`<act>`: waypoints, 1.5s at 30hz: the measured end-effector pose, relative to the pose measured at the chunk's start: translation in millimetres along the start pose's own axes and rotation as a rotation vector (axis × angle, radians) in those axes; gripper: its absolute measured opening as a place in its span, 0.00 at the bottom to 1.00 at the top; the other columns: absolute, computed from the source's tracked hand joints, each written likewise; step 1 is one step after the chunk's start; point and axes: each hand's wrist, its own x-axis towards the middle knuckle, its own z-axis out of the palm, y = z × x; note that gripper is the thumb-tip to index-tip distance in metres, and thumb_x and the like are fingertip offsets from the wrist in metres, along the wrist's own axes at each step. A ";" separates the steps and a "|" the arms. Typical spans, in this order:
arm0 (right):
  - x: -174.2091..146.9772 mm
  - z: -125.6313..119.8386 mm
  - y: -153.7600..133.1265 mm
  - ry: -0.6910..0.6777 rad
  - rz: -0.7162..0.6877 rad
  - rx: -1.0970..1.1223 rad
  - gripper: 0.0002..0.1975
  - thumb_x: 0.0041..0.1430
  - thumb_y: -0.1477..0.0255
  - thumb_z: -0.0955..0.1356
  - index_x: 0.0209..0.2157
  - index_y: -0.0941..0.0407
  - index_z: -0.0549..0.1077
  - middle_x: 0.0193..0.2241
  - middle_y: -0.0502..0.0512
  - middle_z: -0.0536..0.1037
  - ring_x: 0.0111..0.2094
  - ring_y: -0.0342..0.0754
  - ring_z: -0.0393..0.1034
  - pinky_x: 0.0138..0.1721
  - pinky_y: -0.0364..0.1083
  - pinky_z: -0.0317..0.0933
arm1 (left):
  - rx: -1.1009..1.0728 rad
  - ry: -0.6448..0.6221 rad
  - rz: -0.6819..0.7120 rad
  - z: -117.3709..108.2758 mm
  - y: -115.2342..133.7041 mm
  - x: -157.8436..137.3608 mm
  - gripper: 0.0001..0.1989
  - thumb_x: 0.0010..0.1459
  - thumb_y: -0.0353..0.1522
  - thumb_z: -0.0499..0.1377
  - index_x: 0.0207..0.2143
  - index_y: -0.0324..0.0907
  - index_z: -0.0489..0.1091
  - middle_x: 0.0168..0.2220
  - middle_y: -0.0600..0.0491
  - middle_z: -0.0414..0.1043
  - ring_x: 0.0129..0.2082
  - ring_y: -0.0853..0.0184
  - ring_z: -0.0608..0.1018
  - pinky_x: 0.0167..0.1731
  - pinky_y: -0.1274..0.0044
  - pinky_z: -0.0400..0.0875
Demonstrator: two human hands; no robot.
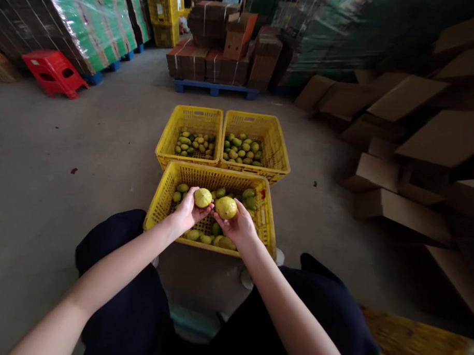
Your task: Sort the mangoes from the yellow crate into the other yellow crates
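Observation:
My left hand (189, 211) is closed round a yellow-green lemon (202, 198), its top facing up. Beside it, my right hand (238, 225) holds a second, yellower lemon (225, 207) with a small dark spot. Both hands are over the near yellow crate (214, 171), close together, and the two fruits almost meet. More green and yellow lemons (193, 234) lie inside this crate, partly hidden under my hands and wrists. A small red thing (263, 194) shows at the crate's right inner side.
Two more yellow crates (190, 109) (283, 143) with lemons stand just behind. Beyond them, a blue pallet (214, 88) carries stacked cartons (188, 63). Open cardboard boxes (409, 98) pile up at right. A red stool (54, 70) stands at left near wrapped green stacks (97, 22).

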 end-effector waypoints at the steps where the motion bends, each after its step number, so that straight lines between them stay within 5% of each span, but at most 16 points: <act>1: 0.5 -0.4 0.3 -0.003 0.001 0.007 0.12 0.66 0.68 0.59 0.37 0.58 0.70 0.19 0.53 0.77 0.21 0.46 0.73 0.22 0.43 0.71 | -0.004 0.000 -0.002 -0.3 -0.1 0.4 0.19 0.65 0.37 0.46 0.32 0.32 0.69 0.17 0.48 0.71 0.13 0.69 0.73 0.14 0.82 0.71; 22: 2.3 -3.1 1.1 -0.059 -0.029 0.034 0.11 0.65 0.69 0.60 0.38 0.60 0.71 0.18 0.55 0.77 0.18 0.48 0.73 0.19 0.45 0.71 | 0.025 0.036 -0.017 -0.4 -2.2 3.0 0.17 0.65 0.37 0.47 0.32 0.34 0.68 0.19 0.49 0.71 0.14 0.70 0.73 0.14 0.82 0.71; 29: -3.7 1.0 0.5 -0.013 -0.049 -0.012 0.09 0.64 0.70 0.59 0.36 0.58 0.69 0.18 0.53 0.77 0.19 0.47 0.74 0.25 0.48 0.74 | 0.039 0.044 -0.021 -0.5 -1.4 3.8 0.18 0.65 0.37 0.46 0.30 0.34 0.68 0.18 0.49 0.70 0.14 0.71 0.72 0.14 0.83 0.70; 45: -3.7 1.3 -0.9 -0.046 -0.019 0.035 0.09 0.61 0.71 0.59 0.33 0.58 0.68 0.17 0.55 0.76 0.16 0.47 0.71 0.17 0.44 0.69 | 0.045 0.001 -0.032 -1.8 -2.4 4.9 0.18 0.66 0.37 0.46 0.31 0.34 0.67 0.19 0.48 0.71 0.14 0.71 0.73 0.13 0.83 0.70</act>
